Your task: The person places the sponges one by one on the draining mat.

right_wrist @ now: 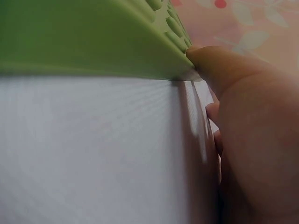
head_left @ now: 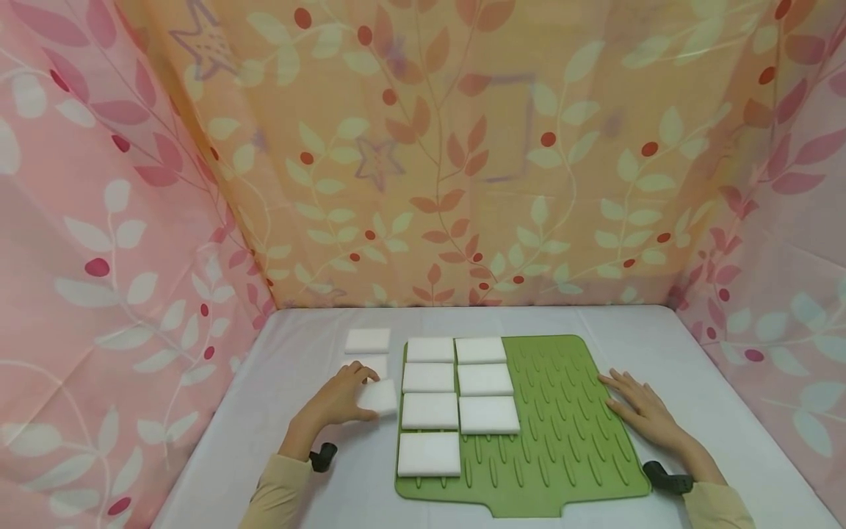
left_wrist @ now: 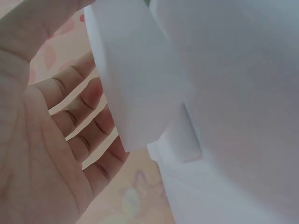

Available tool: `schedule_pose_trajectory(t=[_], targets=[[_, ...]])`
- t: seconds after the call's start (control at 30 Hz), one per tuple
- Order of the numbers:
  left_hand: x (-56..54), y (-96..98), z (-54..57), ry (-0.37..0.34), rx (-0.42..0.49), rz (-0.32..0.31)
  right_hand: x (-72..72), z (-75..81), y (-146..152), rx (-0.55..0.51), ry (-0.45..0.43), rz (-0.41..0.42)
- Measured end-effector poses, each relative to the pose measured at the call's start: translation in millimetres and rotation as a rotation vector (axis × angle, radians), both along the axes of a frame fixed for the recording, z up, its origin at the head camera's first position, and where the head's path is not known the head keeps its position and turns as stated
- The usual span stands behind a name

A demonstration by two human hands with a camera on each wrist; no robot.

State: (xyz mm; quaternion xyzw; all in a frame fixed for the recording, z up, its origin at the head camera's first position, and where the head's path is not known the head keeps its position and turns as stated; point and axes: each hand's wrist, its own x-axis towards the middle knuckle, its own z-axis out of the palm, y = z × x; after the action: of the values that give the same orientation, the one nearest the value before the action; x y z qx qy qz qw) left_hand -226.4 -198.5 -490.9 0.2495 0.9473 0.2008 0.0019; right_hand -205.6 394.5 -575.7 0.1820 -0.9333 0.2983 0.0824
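My left hand (head_left: 338, 397) pinches a white rectangular sponge (head_left: 378, 398) between thumb and fingers, just left of the green drying mat (head_left: 576, 448). In the left wrist view the same sponge (left_wrist: 135, 79) is tilted, with the fingers along its edge. Two more white sponges lie beyond that hand, the far one (head_left: 367, 340) in full sight and the nearer one (head_left: 378, 365) partly covered by the fingers. Fingers of my right hand (head_left: 641, 411) are extended and touch the mat's right edge. Up close, the right thumb rests at the edge of the mat (right_wrist: 93, 42).
Several white sponges lie in two columns on the mat's left part, the nearest sponge (head_left: 429, 454) at the front left. The mat's right part shows raised ridges. A white-covered table (head_left: 317, 507) lies beneath, with a floral curtain (head_left: 423, 169) behind and at both sides.
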Motion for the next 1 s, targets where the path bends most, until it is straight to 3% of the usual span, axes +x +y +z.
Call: schedule_pose_trajectory(t=[0.33,0.67,1.0], targets=[[2.5,15.4,6.0,0.042,0.034,0.011,0.8,0.7,-1.4,-0.002,-0.001,-0.006],[6.8,38.0,11.6,0.127,0.063,-0.046,1.2,0.7,-2.0,-0.007,-0.001,-0.007],[10.8,61.6,9.0,0.149,0.059,-0.110,0.7,-0.5,-1.3,0.007,0.003,-0.010]])
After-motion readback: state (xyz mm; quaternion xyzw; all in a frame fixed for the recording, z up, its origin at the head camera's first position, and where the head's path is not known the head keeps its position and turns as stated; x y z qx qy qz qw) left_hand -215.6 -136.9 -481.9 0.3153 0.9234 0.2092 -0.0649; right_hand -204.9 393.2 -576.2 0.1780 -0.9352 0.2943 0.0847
